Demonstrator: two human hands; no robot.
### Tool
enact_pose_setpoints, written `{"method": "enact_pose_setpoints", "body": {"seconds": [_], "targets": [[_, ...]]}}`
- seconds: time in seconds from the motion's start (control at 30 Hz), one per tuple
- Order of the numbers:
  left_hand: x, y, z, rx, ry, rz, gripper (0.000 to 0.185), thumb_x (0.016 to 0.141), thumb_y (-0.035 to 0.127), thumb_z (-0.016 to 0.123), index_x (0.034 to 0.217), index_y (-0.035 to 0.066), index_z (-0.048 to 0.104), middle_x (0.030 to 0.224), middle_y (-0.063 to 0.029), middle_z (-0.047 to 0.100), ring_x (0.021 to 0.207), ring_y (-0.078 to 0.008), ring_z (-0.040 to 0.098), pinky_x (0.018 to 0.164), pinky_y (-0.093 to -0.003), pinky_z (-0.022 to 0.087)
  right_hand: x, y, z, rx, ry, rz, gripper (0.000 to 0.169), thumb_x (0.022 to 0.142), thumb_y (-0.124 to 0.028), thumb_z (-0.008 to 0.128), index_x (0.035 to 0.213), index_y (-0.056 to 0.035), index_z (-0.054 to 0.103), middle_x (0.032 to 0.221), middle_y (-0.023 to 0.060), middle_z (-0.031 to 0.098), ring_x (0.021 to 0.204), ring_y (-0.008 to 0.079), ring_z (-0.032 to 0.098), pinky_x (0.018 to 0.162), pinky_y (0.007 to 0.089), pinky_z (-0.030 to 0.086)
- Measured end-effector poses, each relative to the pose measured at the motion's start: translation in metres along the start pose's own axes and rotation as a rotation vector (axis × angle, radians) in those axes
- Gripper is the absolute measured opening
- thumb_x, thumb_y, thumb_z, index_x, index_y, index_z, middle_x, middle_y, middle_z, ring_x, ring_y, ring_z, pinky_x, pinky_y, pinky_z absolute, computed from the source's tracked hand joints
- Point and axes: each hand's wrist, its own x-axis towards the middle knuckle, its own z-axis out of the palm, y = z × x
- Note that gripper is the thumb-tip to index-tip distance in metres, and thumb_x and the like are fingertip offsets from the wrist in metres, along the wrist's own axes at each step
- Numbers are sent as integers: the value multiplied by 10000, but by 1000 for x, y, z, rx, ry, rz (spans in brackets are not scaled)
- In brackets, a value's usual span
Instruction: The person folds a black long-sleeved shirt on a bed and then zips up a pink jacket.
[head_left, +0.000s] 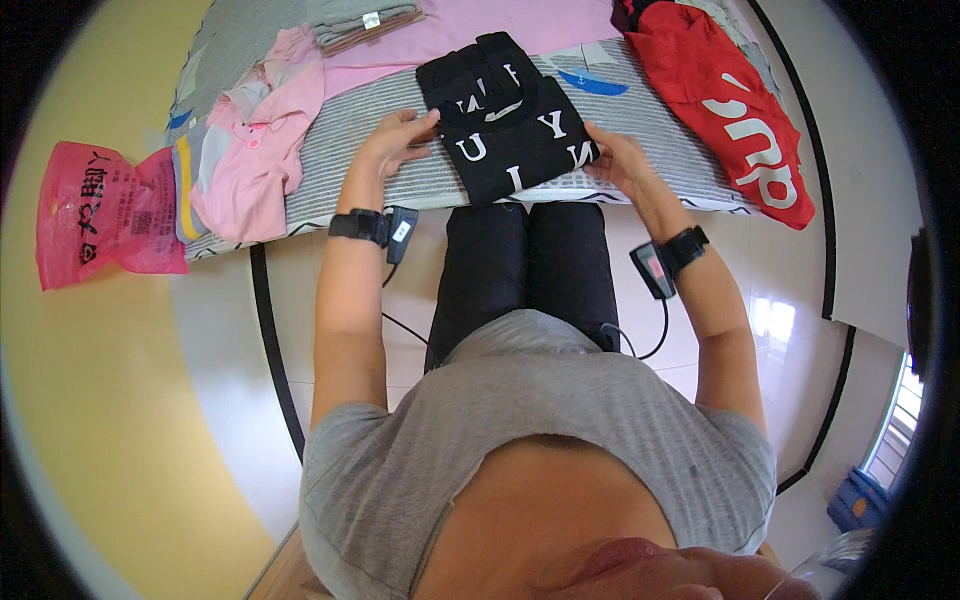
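Note:
A folded black garment with white letters (517, 124) lies on the striped bed cover (360, 142), its neckline uppermost and its lower corner by the bed's front edge. My left hand (401, 141) is at the garment's left side, thumb at its edge and fingers spread; whether it grips the cloth is unclear. At the right corner, my right hand (619, 157) has its fingertips on the black cloth, and whether they pinch it is hard to tell. Both wrists wear black straps with small cabled devices.
Left on the bed lies a pink garment (255, 142), beside a pink plastic bag (112, 214) bearing writing. A red garment with white lettering (720, 112) lies at the right. Folded grey and brown cloths (360, 22) rest at the back, near a pink cloth (480, 26).

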Motion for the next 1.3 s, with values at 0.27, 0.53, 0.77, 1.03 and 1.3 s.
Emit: {"method": "enact_pose_setpoints", "body": {"seconds": [0.27,0.53,0.77,1.03,1.3], "targets": [[-37,22,45,-10,-113,37,817,669,51,690,1302,-18,177,1097,-184,455,942,-243,507,759,-343,461,23,-4,18,-347,-38,-113,238,726,-112,637,882,49,556,713,102,593,558,164,562,498,280,464],[-4,-11,22,440,161,235,734,606,30,707,1232,-39,330,905,-145,550,814,-195,554,678,-278,466,41,14,6,-726,154,-429,441,632,-255,713,923,38,558,740,108,591,633,166,574,553,277,460],[-25,0,32,175,102,355,638,619,51,723,1158,-50,397,1007,-163,536,889,-197,547,739,-290,471,52,5,18,-660,71,-560,555,623,-255,726,1025,67,520,760,103,588,679,151,567,598,257,452],[-33,-8,42,45,23,296,498,654,10,673,1097,-58,457,950,-132,566,854,-181,557,756,-258,447,37,-9,38,-389,-78,-279,174,681,-77,661,809,26,604,709,84,607,562,139,561,533,257,453],[-28,-19,38,7,90,376,299,656,-2,656,941,-47,577,842,-69,574,731,-139,537,654,-223,431,38,-2,29,-278,-160,-455,111,718,-88,629,803,-18,622,719,29,597,633,99,531,607,227,410]]}}
